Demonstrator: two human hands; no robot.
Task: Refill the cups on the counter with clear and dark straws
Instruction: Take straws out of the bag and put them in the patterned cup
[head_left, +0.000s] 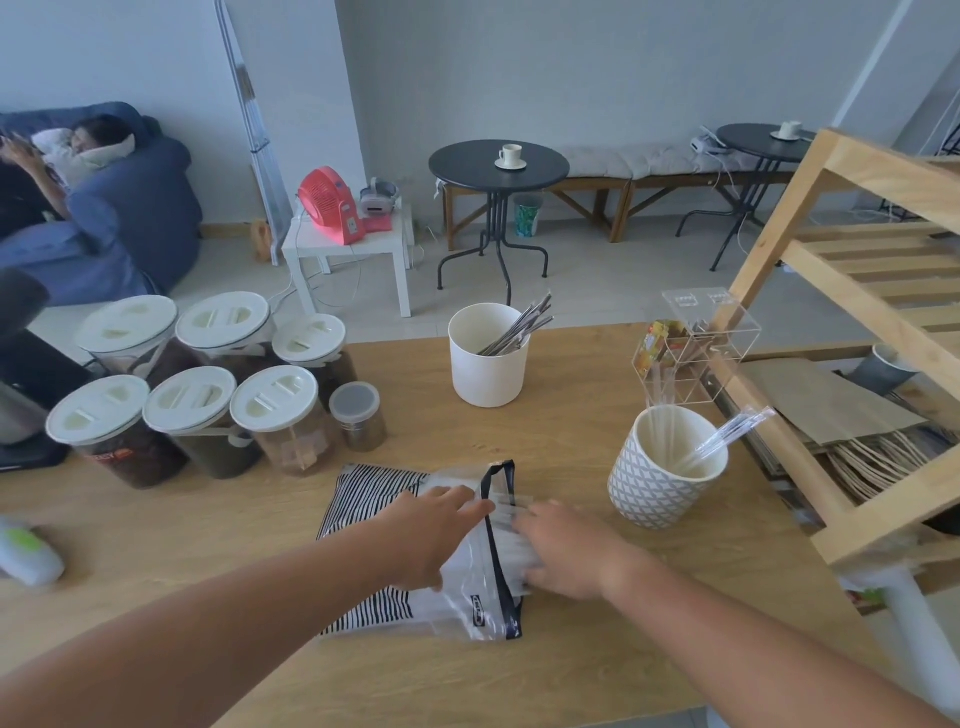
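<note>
A striped zip bag (374, 499) lies flat on the wooden counter (519, 665) in front of me. My left hand (434, 535) presses on the bag near its dark zip edge. My right hand (563, 551) rests at the bag's mouth with its fingers on a bundle of clear straws (511, 545), blurred by motion. A plain white cup (488, 364) at the back holds dark straws (519, 325). A grey patterned cup (662, 478) to the right holds a few clear straws (727, 436).
Several lidded jars (197, 405) stand at the left. A clear acrylic organiser (696, 348) sits behind the patterned cup. A wooden shelf unit (857, 291) with paper bags borders the right side. A person lies on a blue beanbag far left.
</note>
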